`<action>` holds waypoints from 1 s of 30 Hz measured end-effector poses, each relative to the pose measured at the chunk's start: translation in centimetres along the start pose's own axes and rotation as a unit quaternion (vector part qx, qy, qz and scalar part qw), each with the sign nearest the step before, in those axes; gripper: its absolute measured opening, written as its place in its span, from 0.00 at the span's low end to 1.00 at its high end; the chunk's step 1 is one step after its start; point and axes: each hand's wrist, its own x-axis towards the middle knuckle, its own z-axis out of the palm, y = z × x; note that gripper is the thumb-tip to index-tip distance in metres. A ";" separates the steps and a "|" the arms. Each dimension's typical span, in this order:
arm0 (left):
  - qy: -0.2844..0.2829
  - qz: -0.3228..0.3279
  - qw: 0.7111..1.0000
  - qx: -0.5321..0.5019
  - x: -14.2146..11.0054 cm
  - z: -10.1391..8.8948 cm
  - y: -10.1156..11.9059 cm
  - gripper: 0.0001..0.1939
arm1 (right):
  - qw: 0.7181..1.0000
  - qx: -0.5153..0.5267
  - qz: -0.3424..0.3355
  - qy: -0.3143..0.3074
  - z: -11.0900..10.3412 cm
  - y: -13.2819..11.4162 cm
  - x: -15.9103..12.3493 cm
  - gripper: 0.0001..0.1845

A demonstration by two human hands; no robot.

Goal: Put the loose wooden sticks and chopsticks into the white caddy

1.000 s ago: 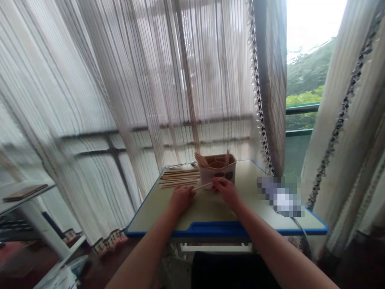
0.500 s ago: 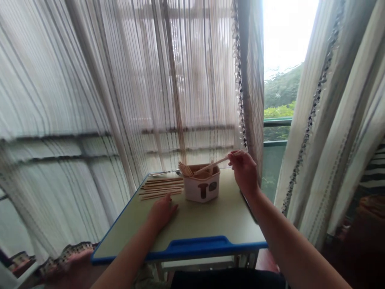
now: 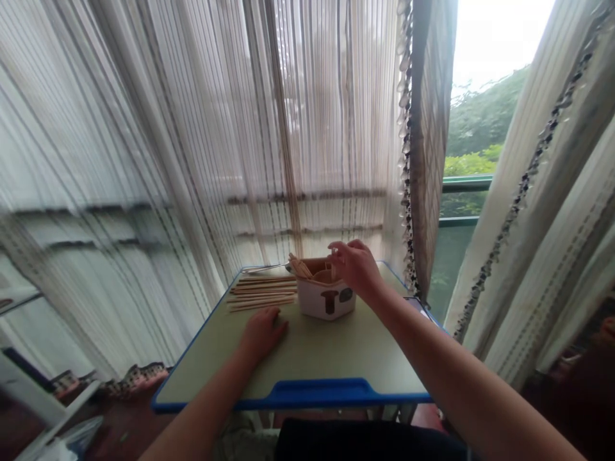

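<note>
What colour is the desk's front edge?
Blue; the desk shows it best in the current head view.

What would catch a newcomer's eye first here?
Probably the box at the desk's far side, with the right hand over its rim. Left of it lies a row of sticks, the left hand just nearer. Pale curtains fill the background.

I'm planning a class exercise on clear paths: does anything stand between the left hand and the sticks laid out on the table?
Nothing visible does. The left hand rests on the tabletop, just on the near side of the sticks; the container stands to their right.
</note>
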 end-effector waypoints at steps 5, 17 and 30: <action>0.011 0.016 1.000 0.000 0.0 0.1 -0.2 0.17 | 0.998 -0.060 -0.012 -0.018 1.1 0.1 0.0 0.09; 0.008 0.036 0.999 0.020 -0.3 -0.3 0.0 0.11 | 0.988 -0.132 -0.023 0.083 0.1 0.4 -1.0 0.18; 0.040 -0.152 0.986 0.059 1.5 0.9 -3.3 0.23 | 0.977 0.204 0.041 -0.056 8.8 -5.0 -11.5 0.13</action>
